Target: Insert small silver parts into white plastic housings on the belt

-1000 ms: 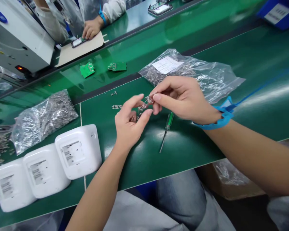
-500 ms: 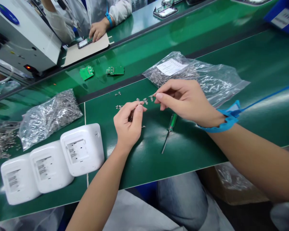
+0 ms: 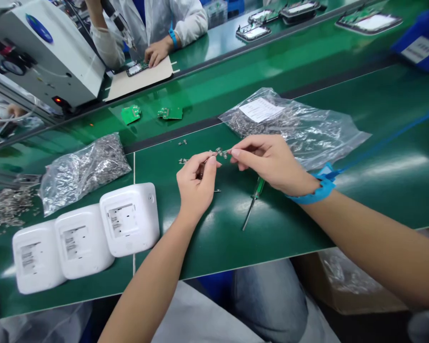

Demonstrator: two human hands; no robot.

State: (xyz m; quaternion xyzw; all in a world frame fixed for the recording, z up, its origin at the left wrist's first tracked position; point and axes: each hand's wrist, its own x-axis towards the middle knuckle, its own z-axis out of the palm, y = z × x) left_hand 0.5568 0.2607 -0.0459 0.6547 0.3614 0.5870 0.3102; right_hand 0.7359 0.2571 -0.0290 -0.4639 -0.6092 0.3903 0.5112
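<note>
My left hand (image 3: pixel 198 183) is closed in a pinch, with small metal parts at its fingertips. Close to its right, my right hand (image 3: pixel 268 162) pinches a small metal contact piece (image 3: pixel 226 153). The two hands are apart by a small gap. A few loose metal pieces (image 3: pixel 183 142) lie on the green table beyond my left hand. Below my right hand rests a screwdriver (image 3: pixel 254 200) with a green handle. Three white plastic housings (image 3: pixel 148 209) stand in an overlapping row at the left.
Bags of metal parts lie at left (image 3: pixel 87 166) and behind my right hand (image 3: pixel 260 110). A loose pile (image 3: pixel 12 205) is at far left. Green circuit boards (image 3: pixel 131 114) sit on the strip beyond. Across it, a person's hand (image 3: pixel 158 51) touches a device beside a white machine (image 3: pixel 57 57).
The whole view has shifted slightly, so the table's things appear lower and most sit further right. My right hand has come a little closer to my left hand. Both remain pinched.
</note>
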